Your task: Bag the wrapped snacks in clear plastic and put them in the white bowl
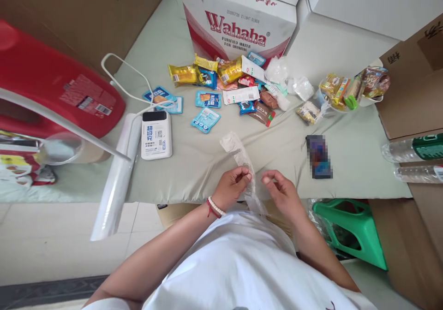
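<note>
A long, crumpled strip of clear plastic [232, 142] runs from the tabletop down over the near edge towards my lap. My left hand [231, 186] pinches it partway along between thumb and fingers, and wears a white bead bracelet and red cord at the wrist. Just right of the strip, my right hand [282, 193] hovers apart from it, fingers loosely bent and thumb near the index finger, with nothing visible in it. Blue snack packets [205, 120] lie beyond my hands, beside a pile of wrapped snacks [231, 71].
A white power bank [156, 137] with a cable and a roll of clear film [114, 185] lie at left, near a red jug [58, 79]. A blurred dark rectangle [319, 157] and a snack-filled bowl [341, 102] are at right. A Wahaha carton [238, 24] stands behind.
</note>
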{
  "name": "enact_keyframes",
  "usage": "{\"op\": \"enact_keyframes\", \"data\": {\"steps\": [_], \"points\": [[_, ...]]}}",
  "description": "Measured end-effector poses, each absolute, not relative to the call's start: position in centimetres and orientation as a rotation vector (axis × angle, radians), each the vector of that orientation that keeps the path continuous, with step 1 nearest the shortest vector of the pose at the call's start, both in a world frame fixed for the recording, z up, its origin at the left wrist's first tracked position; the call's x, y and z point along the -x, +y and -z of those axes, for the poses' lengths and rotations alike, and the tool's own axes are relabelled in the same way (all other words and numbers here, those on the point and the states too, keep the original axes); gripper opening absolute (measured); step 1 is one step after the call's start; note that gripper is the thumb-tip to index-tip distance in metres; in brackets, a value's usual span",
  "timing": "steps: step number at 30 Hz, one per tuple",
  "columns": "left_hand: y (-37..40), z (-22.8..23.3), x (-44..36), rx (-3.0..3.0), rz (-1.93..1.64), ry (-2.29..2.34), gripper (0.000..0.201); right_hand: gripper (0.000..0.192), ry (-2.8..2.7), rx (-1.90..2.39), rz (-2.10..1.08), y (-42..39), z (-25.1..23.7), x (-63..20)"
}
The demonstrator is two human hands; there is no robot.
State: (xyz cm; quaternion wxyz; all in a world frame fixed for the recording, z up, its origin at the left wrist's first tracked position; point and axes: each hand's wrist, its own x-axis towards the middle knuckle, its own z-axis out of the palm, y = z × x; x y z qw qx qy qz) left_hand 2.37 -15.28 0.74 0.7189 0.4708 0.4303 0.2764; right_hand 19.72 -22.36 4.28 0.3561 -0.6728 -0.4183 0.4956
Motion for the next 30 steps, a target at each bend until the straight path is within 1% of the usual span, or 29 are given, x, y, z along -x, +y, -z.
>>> {"op": "enact_keyframes", "data": {"steps": [3, 6, 15, 18, 22, 24, 28, 29, 30], "points": [[-15.4, -0.8, -2.1, -1.015, -0.604, 0.909, 0.034, 0.043, -1.002, 1.657, -1.376, -21.3, -3.5, -18.8], [-15.3, -0.7, -1.6, -0.973, -0.629, 0.930, 0.034, 0.039, -0.882, 1.580, -1.451, -20.6, -2.9, -17.9], [-14.8, -0.6, 1.0, -0.746, -0.739, 1.053, 0.029, 0.039, -0.587, 1.613, -1.262, -21.0, -2.6, -19.9], [-14.8, -0.6, 1.9, -0.662, -0.777, 1.066, 0.031, 0.040, -0.569, 1.625, -1.247, -21.6, -2.5, -20.2], [-14.9, -0.7, 2.5, -0.796, -0.886, 1.207, 0.036, 0.038, -0.594, 1.593, -1.306, -22.0, -2.3, -19.6], [-14.8, -0.8, 2.3, -0.841, -0.956, 1.268, 0.043, 0.037, -0.644, 1.572, -1.313, -22.0, -2.3, -19.1], [-14.0, -1.1, 1.3, -0.967, -0.914, 1.416, 0.057, 0.030, -0.788, 1.556, -1.309, -22.1, -2.4, -18.3], [-13.7, -1.1, 1.0, -1.046, -0.871, 1.441, 0.054, 0.029, -0.823, 1.556, -1.306, -22.3, -2.4, -18.2], [-13.4, -1.1, 0.7, -1.128, -0.825, 1.447, 0.045, 0.028, -0.858, 1.561, -1.307, -22.4, -2.4, -18.2]]}}
